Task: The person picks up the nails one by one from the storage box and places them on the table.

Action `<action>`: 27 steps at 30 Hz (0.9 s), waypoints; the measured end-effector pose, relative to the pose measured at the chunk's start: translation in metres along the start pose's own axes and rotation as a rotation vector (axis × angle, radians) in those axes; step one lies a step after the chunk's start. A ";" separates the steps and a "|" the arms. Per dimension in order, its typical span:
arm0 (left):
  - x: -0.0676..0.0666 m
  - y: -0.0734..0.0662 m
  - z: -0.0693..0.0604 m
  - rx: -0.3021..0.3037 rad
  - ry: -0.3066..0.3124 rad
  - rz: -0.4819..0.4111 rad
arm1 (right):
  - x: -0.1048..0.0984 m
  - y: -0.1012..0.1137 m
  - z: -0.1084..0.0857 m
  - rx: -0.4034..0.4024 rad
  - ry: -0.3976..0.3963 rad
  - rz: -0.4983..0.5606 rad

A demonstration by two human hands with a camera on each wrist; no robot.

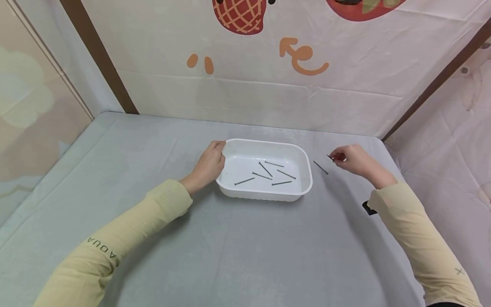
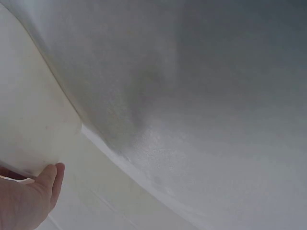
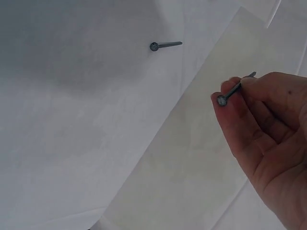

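Note:
A white rectangular tray stands on the grey table, with several nails scattered on its floor. My left hand grips the tray's left end; in the left wrist view the hand is at the lower left, its fingers at the tray's edge. To the right of the tray, my right hand pinches one nail between thumb and fingers, above the table. Another nail lies on the table between the tray and my right hand, also seen in the right wrist view.
A small black object lies by the right sleeve, partly hidden by it. Printed cloth walls stand behind the table and at both sides. The table's back edge runs close behind the tray.

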State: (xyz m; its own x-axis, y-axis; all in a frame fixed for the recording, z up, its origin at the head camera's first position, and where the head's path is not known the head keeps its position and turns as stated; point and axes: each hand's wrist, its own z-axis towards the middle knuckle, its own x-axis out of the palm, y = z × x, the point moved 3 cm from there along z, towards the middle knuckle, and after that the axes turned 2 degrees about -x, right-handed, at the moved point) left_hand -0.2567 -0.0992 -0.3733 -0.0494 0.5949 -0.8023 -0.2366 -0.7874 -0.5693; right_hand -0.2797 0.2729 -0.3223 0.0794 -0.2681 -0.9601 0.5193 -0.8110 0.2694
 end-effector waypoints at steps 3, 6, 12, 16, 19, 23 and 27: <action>0.000 -0.001 0.000 -0.001 0.000 0.002 | 0.001 -0.003 -0.003 0.016 0.003 0.019; 0.000 -0.001 0.000 -0.003 0.004 0.001 | 0.002 -0.005 -0.005 0.035 0.005 0.047; 0.000 0.000 0.000 0.000 0.002 -0.007 | 0.005 -0.012 -0.010 0.110 0.024 0.134; 0.000 0.000 0.000 0.001 0.000 -0.009 | 0.010 -0.019 -0.014 0.204 0.059 0.212; 0.000 -0.001 0.000 -0.002 0.003 -0.005 | 0.014 -0.025 -0.017 0.281 0.087 0.274; 0.000 -0.001 0.000 -0.006 0.003 0.001 | 0.017 -0.032 -0.020 0.352 0.098 0.337; 0.000 -0.001 0.000 -0.008 0.002 0.004 | 0.020 -0.039 -0.023 0.399 0.102 0.399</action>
State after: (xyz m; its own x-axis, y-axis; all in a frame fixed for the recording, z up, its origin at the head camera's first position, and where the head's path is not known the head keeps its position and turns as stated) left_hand -0.2566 -0.0985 -0.3727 -0.0479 0.5914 -0.8050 -0.2286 -0.7910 -0.5675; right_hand -0.2784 0.3113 -0.3533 0.2953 -0.5584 -0.7752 0.0725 -0.7960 0.6010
